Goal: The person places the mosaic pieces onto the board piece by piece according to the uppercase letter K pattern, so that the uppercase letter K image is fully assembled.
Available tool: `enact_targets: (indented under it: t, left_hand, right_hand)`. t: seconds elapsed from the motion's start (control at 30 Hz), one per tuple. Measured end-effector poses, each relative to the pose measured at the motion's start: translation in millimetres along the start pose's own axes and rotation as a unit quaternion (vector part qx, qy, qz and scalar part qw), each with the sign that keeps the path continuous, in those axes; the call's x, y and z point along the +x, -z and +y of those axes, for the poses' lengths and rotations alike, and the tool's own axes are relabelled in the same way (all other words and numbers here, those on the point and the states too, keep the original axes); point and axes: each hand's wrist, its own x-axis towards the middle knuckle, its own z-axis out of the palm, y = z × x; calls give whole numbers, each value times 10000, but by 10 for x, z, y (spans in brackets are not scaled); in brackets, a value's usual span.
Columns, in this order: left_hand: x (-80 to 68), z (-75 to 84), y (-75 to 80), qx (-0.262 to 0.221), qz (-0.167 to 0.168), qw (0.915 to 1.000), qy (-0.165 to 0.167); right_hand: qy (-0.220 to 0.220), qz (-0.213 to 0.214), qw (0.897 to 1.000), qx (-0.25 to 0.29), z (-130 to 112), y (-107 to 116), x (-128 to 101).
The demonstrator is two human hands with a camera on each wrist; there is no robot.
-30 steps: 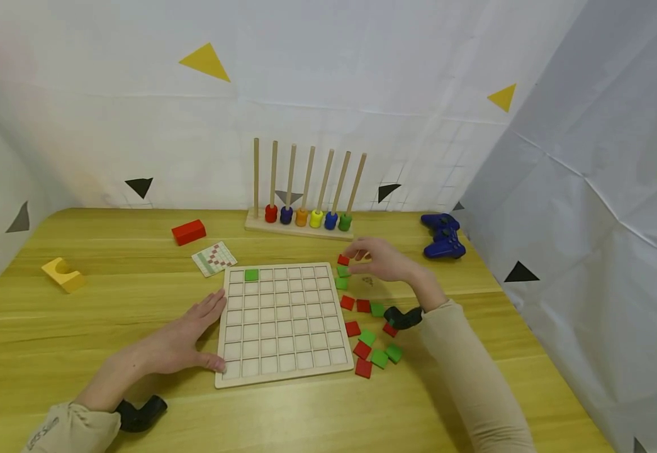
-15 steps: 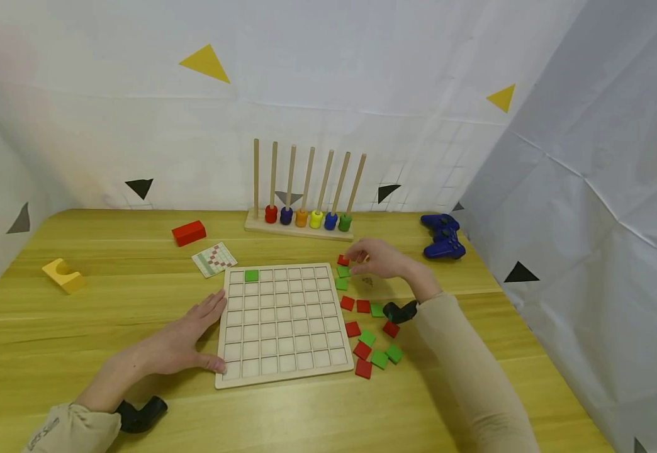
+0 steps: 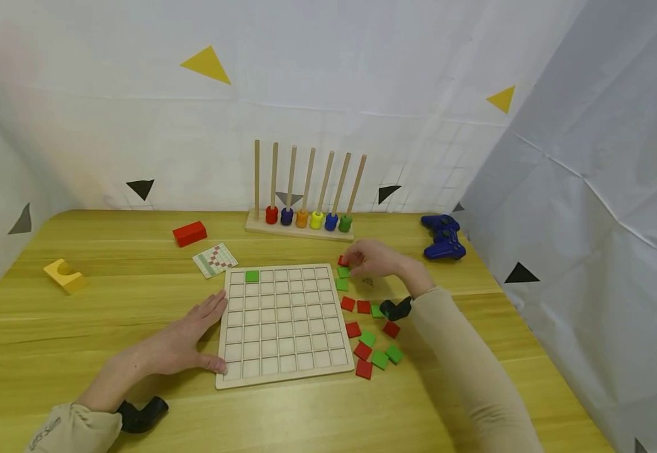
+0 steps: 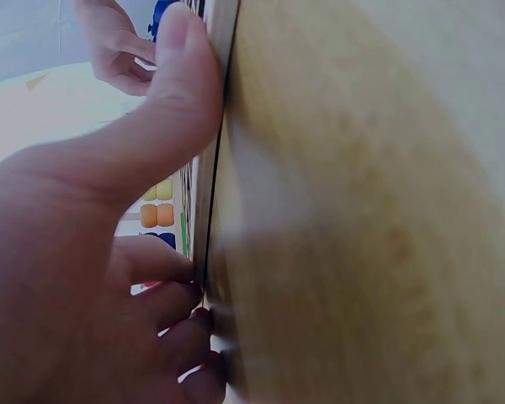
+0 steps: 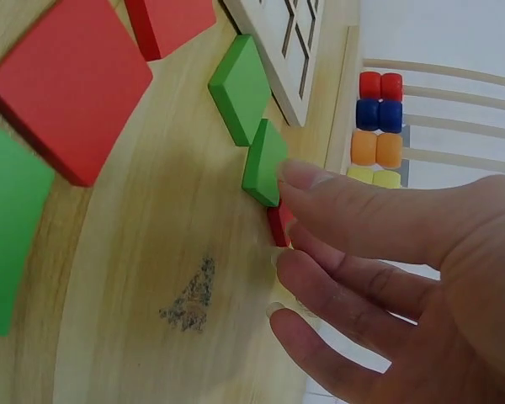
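Note:
A wooden grid board (image 3: 285, 381) lies mid-table, with one green tile (image 3: 252, 276) in its top row. My left hand (image 3: 178, 343) rests along the board's left edge, thumb on the near corner and fingers spread up the side. By the board's far right corner, my right hand (image 3: 378, 258) reaches over a red tile (image 3: 342, 260), which its fingers partly cover. In the right wrist view, the thumb of that hand (image 5: 404, 269) is beside a green tile (image 5: 266, 164), its fingers loosely bent and apart. No tile is visibly lifted.
Several loose red and green tiles, such as a red one (image 3: 364, 369), lie right of the board. A pattern card (image 3: 215, 260), red block (image 3: 189, 234) and yellow block (image 3: 65, 275) lie left. Behind stand a peg rack (image 3: 299, 231) and a blue game controller (image 3: 443, 236).
My right hand has shifted slightly left, and its fingers cover more of the far red tile. The left hand keeps its place on the board.

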Motion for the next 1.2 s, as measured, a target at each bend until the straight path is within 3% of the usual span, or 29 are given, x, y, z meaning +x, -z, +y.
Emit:
enact_targets:
  t: [1.2]
  left_hand:
    - [-4, -10, -4, -26, 45, 10000, -53]
  right_hand:
    - [-298, 22, 9984, -477, 58, -88, 99]
